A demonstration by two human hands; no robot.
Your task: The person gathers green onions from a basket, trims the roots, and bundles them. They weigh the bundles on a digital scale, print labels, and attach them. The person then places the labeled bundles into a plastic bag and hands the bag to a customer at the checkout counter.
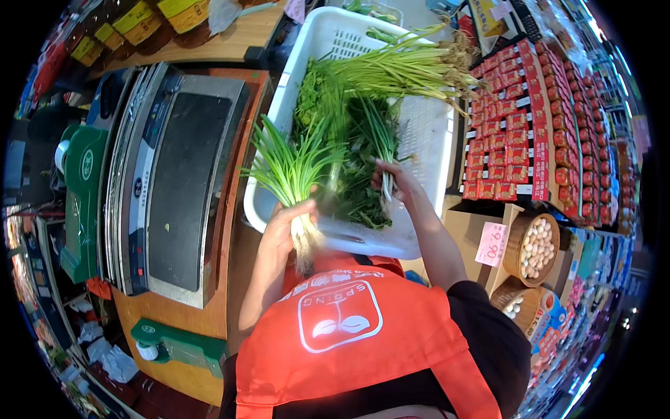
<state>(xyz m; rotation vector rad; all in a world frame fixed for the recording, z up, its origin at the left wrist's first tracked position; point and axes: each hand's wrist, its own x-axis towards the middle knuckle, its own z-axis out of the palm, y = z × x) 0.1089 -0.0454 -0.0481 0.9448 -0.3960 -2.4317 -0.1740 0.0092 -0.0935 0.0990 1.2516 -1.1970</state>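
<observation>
My left hand (287, 226) is closed round a thick bunch of scallions (297, 167), their bright green leaves fanned upward and the pale roots hanging below my fingers. Inside the white plastic basket (446, 157), my right hand (399, 180) grips the white stems of a smaller, darker bunch of scallions (378, 123). Between the hands, another bunch of long green stalks (335, 125) is blurred; what supports it cannot be told. Dark leafy greens (361, 207) lie beneath. Across the basket's far part rests a bundle of celery-like stalks (395, 70), roots jutting past the right rim.
Left of the basket, a weighing scale (188, 188) sits on a wooden counter (172, 314) beside a green bag dispenser (178, 343). To the right stand stacked red packets (502, 136) and round baskets of eggs (536, 246), with a pink price card (491, 243).
</observation>
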